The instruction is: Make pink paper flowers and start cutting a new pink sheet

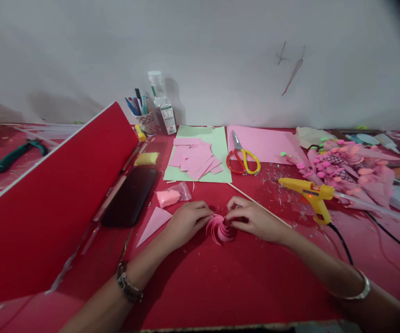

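Observation:
A pink paper flower [221, 229] made of curled strips lies on the red table [221, 282] between my hands. My left hand [188, 221] pinches its left side with closed fingers. From the right, my right hand [252, 217] grips the flower with curled fingers. A thin wooden stick [255, 203] runs behind my right hand. A pink paper triangle [154, 223] lies just left of my left hand.
A red board [57, 194] leans at the left beside a black phone [130, 195]. Cut pink pieces [195, 157] lie on green paper [217, 138]. Behind are scissors [242, 159], a yellow glue gun [311, 194] with cord, a pen cup [145, 121], a bottle [163, 104] and pink craft clutter [353, 169].

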A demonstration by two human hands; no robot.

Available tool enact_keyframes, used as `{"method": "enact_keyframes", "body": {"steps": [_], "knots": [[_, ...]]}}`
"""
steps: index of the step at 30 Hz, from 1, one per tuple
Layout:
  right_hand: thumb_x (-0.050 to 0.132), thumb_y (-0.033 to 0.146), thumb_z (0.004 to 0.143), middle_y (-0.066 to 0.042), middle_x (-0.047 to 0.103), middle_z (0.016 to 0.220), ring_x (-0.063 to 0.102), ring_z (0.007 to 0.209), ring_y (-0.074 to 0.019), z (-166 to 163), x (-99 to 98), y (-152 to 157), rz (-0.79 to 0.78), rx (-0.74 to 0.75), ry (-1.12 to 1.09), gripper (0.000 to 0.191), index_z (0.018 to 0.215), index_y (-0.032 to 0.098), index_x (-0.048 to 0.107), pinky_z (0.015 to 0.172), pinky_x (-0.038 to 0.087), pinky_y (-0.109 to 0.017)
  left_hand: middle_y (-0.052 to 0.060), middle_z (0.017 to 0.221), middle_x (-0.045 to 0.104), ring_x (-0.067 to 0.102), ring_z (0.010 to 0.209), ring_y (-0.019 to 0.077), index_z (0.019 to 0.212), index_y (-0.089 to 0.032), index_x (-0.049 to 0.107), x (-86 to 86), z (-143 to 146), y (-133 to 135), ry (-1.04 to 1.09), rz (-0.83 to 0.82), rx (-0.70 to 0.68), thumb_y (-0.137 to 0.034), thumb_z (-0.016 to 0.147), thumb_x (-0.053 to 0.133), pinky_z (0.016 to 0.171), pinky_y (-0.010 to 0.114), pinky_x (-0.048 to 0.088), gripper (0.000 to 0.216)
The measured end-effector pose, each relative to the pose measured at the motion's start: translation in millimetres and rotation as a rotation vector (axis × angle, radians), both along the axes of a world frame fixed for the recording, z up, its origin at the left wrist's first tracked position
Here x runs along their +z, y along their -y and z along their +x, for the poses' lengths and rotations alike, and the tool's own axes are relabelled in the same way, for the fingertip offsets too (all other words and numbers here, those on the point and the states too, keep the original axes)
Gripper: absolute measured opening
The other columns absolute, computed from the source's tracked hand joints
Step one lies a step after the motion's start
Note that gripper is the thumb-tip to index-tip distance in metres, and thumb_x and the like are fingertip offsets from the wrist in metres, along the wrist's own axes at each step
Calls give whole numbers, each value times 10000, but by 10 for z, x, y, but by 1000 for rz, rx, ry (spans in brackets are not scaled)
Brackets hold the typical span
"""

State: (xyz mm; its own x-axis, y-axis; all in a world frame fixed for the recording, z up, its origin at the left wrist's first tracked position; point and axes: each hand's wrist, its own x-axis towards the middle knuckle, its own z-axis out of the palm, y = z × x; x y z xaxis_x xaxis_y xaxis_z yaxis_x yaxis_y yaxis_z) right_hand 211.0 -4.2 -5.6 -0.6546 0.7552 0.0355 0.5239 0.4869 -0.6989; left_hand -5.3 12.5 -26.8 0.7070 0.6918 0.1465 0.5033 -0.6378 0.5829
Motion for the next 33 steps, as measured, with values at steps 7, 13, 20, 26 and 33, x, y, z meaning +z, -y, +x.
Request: {"method": "enact_keyframes", "body": {"steps": [7, 13, 20, 26, 33], "knots": [[502, 139, 807, -30, 481, 837, 487, 772, -116, -2, -48, 9, 61, -58, -36, 115, 823, 173, 611, 707, 399, -230, 25, 819, 575, 529, 738, 117, 882, -179, 620, -11, -20, -1, 9, -9, -24, -244, 874, 393, 657, 224, 397, 237], [507, 130, 797, -26, 480, 817, 480, 764, -118, 7, -86, 7, 73, -86, -92, 106, 802, 176, 602, 688, 401, -228, 27, 841, 572, 528, 762, 118, 937, -196, 618, -23, -41, 3, 21, -11, -56, -234, 877, 388, 675, 225, 403, 241], [491, 100, 767, -9, 472, 820, 446, 601, -80, -4, -85, 55, -8, -171, -159, 159, 901, 184, 504, 539, 383, -195, 37, 935, 562, 527, 850, 127, 1011, -200, 563, 54, -39, 26, 49, -83, -14, -189, 856, 418, 747, 243, 421, 213], [515, 148, 774, -17, 504, 805, 472, 711, -108, -5, -41, 117, 118, -98, -200, 51, 811, 184, 516, 649, 395, -227, 23, 922, 554, 520, 839, 128, 977, -196, 533, 203, -99, 75, 105, 5, 72, -129, 791, 460, 750, 261, 422, 211], [526, 276, 799, -12, 500, 744, 453, 589, -85, -59, -70, 157, 50, -180, -207, 105, 783, 172, 534, 536, 385, -199, 14, 786, 591, 533, 706, 103, 834, -178, 573, 177, -39, 104, 138, 88, 64, -213, 827, 469, 642, 222, 432, 109]]}}
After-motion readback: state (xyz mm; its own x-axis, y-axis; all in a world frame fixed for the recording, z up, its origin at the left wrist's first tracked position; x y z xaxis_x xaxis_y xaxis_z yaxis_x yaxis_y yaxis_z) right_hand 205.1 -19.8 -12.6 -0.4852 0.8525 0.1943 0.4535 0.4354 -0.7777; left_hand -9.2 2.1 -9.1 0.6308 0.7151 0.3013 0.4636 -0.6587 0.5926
